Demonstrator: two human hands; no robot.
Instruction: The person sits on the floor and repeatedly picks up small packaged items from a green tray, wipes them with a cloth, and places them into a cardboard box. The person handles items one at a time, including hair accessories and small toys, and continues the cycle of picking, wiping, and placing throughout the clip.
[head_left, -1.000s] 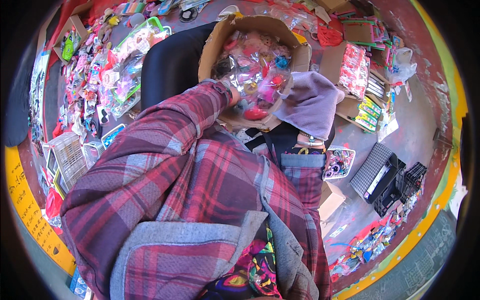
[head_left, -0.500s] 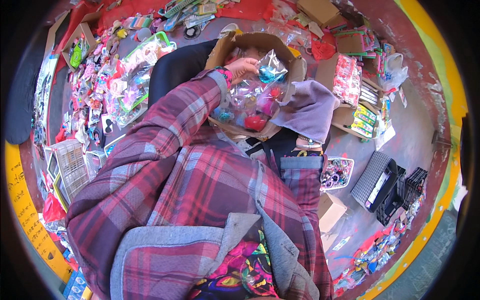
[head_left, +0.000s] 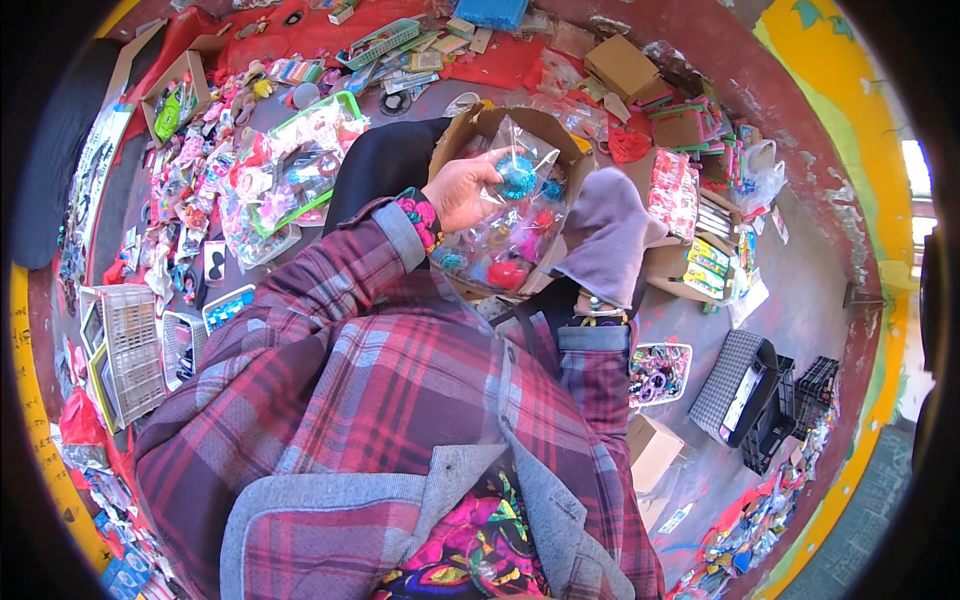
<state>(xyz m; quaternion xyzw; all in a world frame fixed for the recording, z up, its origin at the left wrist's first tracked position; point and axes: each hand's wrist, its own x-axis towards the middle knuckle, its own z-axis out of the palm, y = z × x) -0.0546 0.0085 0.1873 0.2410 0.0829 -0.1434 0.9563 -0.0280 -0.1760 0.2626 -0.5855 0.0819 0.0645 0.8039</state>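
My left hand [head_left: 466, 194] is closed on a clear plastic packet [head_left: 520, 150] holding a shiny teal round thing [head_left: 517, 177], its exact kind unclear. The hand is over an open cardboard box [head_left: 446, 150] between my legs. Inside lie several more clear packets with red, pink and blue things, such as a red one [head_left: 507, 273]. To the right of the box, a mauve-grey cloth [head_left: 608, 235] covers my right hand, so its fingers are hidden. Only the right wrist with its bracelets [head_left: 600, 308] shows below the cloth.
Left of me a green-rimmed basket [head_left: 352, 104] overflows with packets beside heaps of small goods. White baskets [head_left: 135, 335] stand nearer. On the right are open cartons [head_left: 665, 268] of packets, a basket of hair ties [head_left: 660, 374] and black crates [head_left: 770, 430].
The packet with the teal thing has been raised and turned more upright in my left hand. The cloth over my right hand has shifted slightly. The whole view has tilted.
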